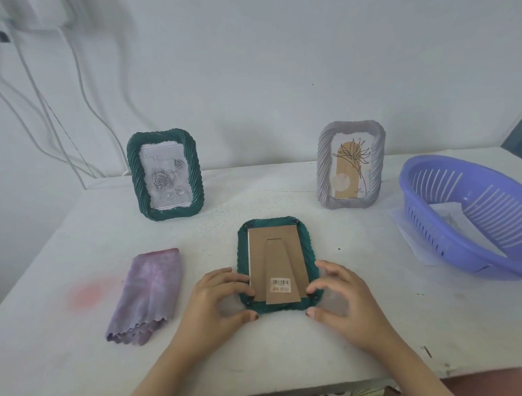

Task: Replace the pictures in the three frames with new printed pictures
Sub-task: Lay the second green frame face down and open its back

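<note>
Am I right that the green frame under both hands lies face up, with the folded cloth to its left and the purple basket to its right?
No: the head view shows the green frame, held by the left hand and right hand, lying face down, cardboard back upward. The folded cloth is left of it, the purple basket right.
</note>
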Tool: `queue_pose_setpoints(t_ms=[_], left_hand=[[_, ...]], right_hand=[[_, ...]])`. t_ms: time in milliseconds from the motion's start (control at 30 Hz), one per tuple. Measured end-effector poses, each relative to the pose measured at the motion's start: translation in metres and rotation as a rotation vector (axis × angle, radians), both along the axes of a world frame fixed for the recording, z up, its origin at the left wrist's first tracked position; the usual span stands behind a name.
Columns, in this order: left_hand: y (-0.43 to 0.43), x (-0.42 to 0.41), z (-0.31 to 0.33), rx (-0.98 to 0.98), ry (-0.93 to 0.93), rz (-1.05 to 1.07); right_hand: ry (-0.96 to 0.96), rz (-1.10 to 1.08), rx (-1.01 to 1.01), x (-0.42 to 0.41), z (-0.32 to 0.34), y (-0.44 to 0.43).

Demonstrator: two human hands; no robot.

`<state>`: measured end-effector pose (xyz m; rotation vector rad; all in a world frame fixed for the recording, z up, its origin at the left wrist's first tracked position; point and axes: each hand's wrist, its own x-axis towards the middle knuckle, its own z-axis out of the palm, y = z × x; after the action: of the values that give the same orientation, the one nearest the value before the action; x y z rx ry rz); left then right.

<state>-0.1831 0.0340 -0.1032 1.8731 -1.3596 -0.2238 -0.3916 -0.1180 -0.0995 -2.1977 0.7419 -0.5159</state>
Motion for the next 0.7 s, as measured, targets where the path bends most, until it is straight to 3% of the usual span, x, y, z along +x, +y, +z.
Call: queue_pose_setpoints(t_ms=[700], left_hand=[[0.002,-0.008,0.005,0.064,0.050,-0.028]], right_hand=[[0.068,0.056,-0.001,0.002,0.016,0.002]])
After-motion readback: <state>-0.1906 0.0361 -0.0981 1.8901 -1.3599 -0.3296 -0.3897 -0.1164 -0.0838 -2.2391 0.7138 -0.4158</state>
